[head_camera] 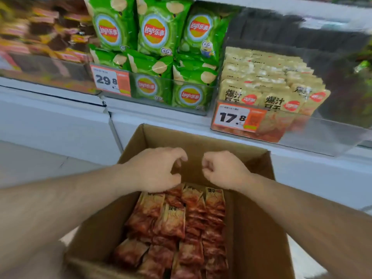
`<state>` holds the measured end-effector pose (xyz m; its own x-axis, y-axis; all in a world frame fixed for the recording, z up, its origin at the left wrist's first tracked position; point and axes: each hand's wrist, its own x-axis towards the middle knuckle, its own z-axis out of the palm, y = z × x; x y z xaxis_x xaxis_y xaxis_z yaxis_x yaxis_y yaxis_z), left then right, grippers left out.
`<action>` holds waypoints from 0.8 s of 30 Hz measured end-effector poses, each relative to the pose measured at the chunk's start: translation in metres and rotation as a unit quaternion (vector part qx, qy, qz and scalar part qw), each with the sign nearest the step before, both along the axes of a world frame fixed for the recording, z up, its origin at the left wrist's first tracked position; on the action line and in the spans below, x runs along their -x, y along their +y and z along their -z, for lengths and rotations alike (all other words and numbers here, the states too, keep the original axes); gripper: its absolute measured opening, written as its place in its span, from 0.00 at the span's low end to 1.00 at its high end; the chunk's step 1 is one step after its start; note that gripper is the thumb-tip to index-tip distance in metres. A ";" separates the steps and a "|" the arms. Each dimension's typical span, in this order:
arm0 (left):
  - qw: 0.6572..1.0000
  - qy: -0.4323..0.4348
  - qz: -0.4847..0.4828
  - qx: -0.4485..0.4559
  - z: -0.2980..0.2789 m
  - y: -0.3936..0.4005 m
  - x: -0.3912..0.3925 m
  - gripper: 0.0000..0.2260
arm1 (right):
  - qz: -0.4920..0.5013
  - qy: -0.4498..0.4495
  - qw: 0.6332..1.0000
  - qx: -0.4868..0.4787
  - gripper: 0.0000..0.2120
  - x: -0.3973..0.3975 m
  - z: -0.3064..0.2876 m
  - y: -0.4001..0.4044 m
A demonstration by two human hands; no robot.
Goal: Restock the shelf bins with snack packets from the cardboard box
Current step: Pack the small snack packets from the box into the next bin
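Above the cardboard box (259, 228), the left hand (155, 170) is held loosely curled and empty, the right hand (225, 170) fisted on nothing. Red snack packets (177, 228) are stacked inside; beige packets (267, 85) fill the clear shelf bin (322, 137).

The single head-worn camera looks forward and steeply down from just above the open cardboard box (261, 228), close in; beyond the box rise the shelf bins (201, 109).
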<state>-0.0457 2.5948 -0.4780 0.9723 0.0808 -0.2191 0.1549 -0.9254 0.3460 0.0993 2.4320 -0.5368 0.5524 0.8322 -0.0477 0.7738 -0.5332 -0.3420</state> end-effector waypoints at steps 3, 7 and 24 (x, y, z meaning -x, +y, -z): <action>0.998 0.060 -0.025 0.006 0.016 0.020 0.005 0.20 | 0.036 0.081 0.991 0.098 0.01 0.004 0.060 0.019; 0.994 0.094 -0.056 -0.007 0.027 0.039 -0.002 0.19 | 0.100 0.133 0.973 0.159 0.02 0.014 0.124 0.036; 0.930 0.197 -0.243 0.193 0.060 0.074 -0.004 0.14 | 0.258 0.174 0.940 0.142 0.12 0.019 0.243 0.098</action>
